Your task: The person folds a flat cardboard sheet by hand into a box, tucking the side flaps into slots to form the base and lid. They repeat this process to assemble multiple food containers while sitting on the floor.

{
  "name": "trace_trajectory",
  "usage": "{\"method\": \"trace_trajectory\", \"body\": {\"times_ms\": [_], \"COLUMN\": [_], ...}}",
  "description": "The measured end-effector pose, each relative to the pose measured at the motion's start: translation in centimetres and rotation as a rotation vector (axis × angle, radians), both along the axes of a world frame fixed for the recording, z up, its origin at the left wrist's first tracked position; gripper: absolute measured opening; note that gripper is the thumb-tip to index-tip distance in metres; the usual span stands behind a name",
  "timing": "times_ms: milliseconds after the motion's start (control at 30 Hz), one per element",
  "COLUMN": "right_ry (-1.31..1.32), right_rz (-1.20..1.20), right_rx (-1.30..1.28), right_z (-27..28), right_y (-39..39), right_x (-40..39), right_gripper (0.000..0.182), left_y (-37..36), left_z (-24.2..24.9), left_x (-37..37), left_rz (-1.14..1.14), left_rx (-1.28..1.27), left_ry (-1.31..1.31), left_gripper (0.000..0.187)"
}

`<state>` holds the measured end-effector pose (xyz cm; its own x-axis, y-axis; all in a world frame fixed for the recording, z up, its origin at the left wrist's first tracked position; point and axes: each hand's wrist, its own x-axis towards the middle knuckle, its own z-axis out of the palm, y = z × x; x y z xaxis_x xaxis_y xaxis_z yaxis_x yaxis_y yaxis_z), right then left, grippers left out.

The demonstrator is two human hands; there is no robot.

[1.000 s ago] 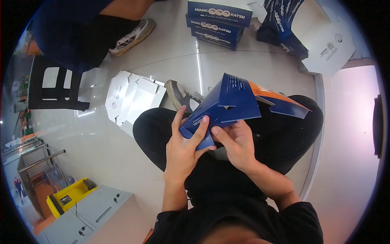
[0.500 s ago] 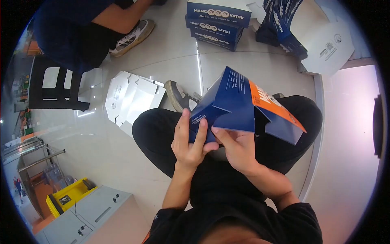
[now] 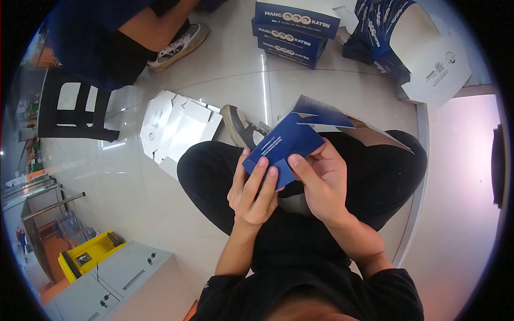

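Blue carton (image 3: 289, 142), partly folded, held up over the crossed legs (image 3: 385, 160) in both hands. Left hand (image 3: 250, 193) clamped on the near end, fingers spread over the blue panel; right hand (image 3: 323, 184) pinching the same end from the other side, thumb on top. Small white print on that panel, too fine to read. Beyond, on the floor, stacked boxes (image 3: 292, 37) with white lettering, "MANG" and "KATSU" either side of three round emblems, and "No.1 KATSU IN ONLINE DELIVERY" beneath. To the right, more blue boxes (image 3: 383, 40) with matching print at a slant, beside a white panel (image 3: 439, 75) bearing a round emblem and a square code. At left, white flat cartons (image 3: 179, 125) with a faint round mark.
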<state>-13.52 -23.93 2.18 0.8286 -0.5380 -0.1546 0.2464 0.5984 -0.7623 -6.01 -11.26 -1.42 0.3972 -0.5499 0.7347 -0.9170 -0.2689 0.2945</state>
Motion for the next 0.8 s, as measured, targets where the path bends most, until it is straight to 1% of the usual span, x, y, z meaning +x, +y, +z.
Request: {"method": "trace_trajectory", "body": {"times_ms": [133, 200, 233, 267, 300, 333, 367, 400, 467, 500, 567, 600, 633, 667, 700, 733, 767, 800], "right_ry": [0.016, 0.019, 0.007, -0.003, -0.004, 0.041, 0.089, 0.089, 0.033, 0.075, 0.097, 0.120, 0.187, 0.185, 0.263, 0.340, 0.340, 0.291], "right_rz": [-0.029, -0.032, -0.035, -0.039, -0.045, 0.052, 0.147, 0.137, 0.275, 0.264, 0.299, 0.341, 0.303, 0.300, 0.357, 0.413, 0.413, 0.233], "right_rx": [0.009, 0.030, 0.000, -0.029, -0.035, 0.020, 0.074, 0.063, 0.048, 0.031, -0.019, -0.064, -0.029, -0.032, -0.200, -0.369, -0.371, -0.471], "right_z": [0.4, 0.5, 0.6, 0.7, 0.8, 0.8, 0.7, 0.3, -0.8, -0.5, -1.2, -1.3, -1.2, -0.8, 0.0, 0.5, 0.6, 0.7], "right_y": [0.3, 0.5, 0.7, 0.8, 0.9, 0.7, 0.5, 0.3, -0.5, -0.8, -2.2, -2.7, -2.5, -2.9, -3.5, -3.9, -3.7, -3.3], "right_x": [-0.3, -0.7, -0.9, -1.1, -1.2, -1.3, -1.5, -1.9, -2.6, -2.5, -3.0, -3.2, -3.3, -3.3, -3.4, -3.4, -3.5, -3.8], "right_gripper": [0.018, 0.018, 0.018, 0.018, 0.018, 0.018, 0.019, 0.019, 0.021, 0.021, 0.020, 0.019, 0.017, 0.017, 0.016, 0.015, 0.015, 0.015], "left_y": [-0.6, -0.8, -0.8, -0.7, -0.8, -0.9, -0.6, -0.8, -0.6, -0.7, -0.8, -0.8, -1.0, -1.1, -1.2, -1.4, -1.6, -1.6], "left_z": [0.4, 0.0, -0.2, 0.0, 0.8, 1.3, 1.5, 2.3, 2.8, 2.7, 1.8, 1.1, 0.4, -0.2, -0.5, -0.5, -0.5, -0.5], "left_x": [-0.5, -0.7, -0.4, -0.5, -0.6, -0.6, -0.5, -0.3, 0.1, 0.1, 0.2, 0.1, -0.3, -0.5, -0.8, -0.8, -1.0, -1.2], "left_rz": [0.006, 0.010, 0.019, 0.017, -0.002, -0.024, -0.035, -0.044, -0.046, -0.052, -0.073, -0.079, -0.043, -0.007, 0.014, 0.013, 0.033, 0.055], "left_rx": [0.024, -0.028, -0.014, -0.019, -0.053, -0.090, -0.070, -0.112, -0.005, -0.008, -0.071, -0.072, -0.053, -0.034, -0.023, -0.025, -0.029, -0.032], "left_ry": [0.051, 0.117, 0.075, 0.074, 0.148, 0.221, 0.306, 0.417, 0.600, 0.602, 0.733, 0.730, 0.672, 0.615, 0.561, 0.560, 0.534, 0.511], "left_gripper": [0.030, 0.029, 0.039, 0.039, 0.048, 0.057, 0.072, 0.063, 0.053, 0.053, 0.047, 0.047, 0.044, 0.042, 0.036, 0.036, 0.034, 0.031]}}
